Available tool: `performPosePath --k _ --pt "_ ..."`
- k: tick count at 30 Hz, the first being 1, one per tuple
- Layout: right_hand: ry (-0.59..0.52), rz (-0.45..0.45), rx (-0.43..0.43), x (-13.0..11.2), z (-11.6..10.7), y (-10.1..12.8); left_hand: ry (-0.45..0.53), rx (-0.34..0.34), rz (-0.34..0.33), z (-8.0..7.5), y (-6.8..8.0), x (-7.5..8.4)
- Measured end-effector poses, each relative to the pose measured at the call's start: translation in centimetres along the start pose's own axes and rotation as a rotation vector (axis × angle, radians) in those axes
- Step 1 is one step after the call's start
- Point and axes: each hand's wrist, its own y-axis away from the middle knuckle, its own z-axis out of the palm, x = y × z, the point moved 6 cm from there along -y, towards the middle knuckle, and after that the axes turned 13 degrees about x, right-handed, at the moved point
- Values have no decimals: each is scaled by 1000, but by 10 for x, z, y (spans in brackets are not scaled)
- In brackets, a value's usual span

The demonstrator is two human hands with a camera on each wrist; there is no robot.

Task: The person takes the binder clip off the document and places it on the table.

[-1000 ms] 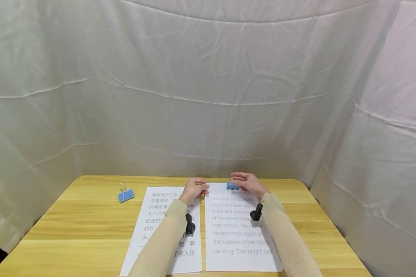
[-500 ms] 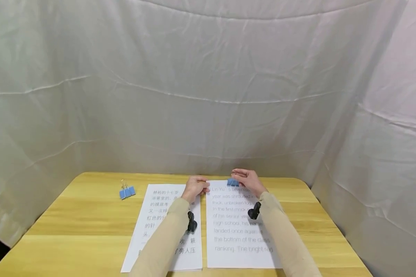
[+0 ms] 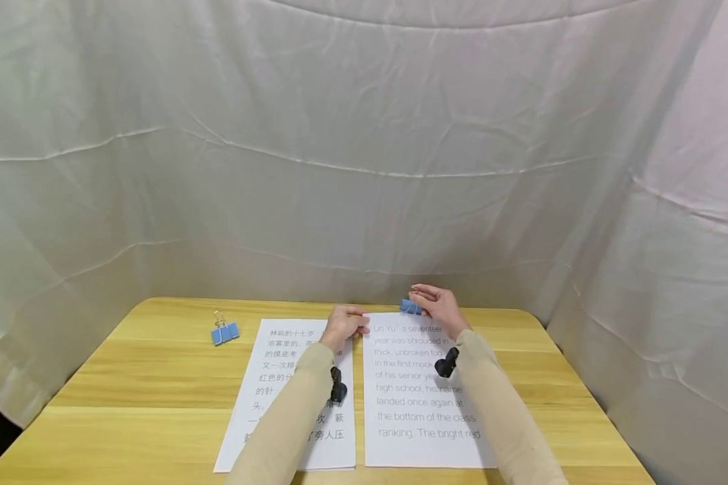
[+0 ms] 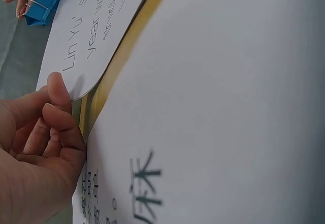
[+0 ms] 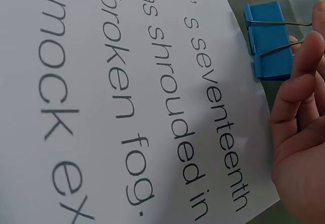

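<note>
A stack of paper printed in English (image 3: 425, 404) lies on the right of the table. My left hand (image 3: 344, 325) pinches its top left corner, thumb on top in the left wrist view. At the top edge, my right hand (image 3: 441, 308) pinches the wire handles of a blue binder clip (image 5: 271, 41). The clip's mouth faces the paper edge; whether it still touches the sheets I cannot tell. Beside this stack, under my left forearm, lies another stack printed in Chinese (image 3: 279, 377).
A second blue binder clip (image 3: 225, 333) lies on the wooden table (image 3: 133, 377) at the left, handles pointing away. Grey cloth (image 3: 364, 168) hangs behind the table and along both sides.
My right hand has drawn the binder clip away from over the print to the stack's top edge. My left hand keeps its grip on the corner. The head view has shifted slightly.
</note>
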Motion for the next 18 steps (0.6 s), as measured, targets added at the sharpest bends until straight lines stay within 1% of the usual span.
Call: performPosePath --k 5,7,10,15,18 --pt "-12 -15 -10 -3 -3 2 -20 7 0 0 0 0" --pt "-26 -7 -8 -3 -6 1 -21 7 4 0 0 -1" --pt "-18 12 4 -3 -10 0 -18 2 5 0 0 0" --pt "16 30 16 -4 -13 3 -27 7 4 1 0 0" --pt "60 27 24 -3 -16 5 -42 11 2 1 1 0"
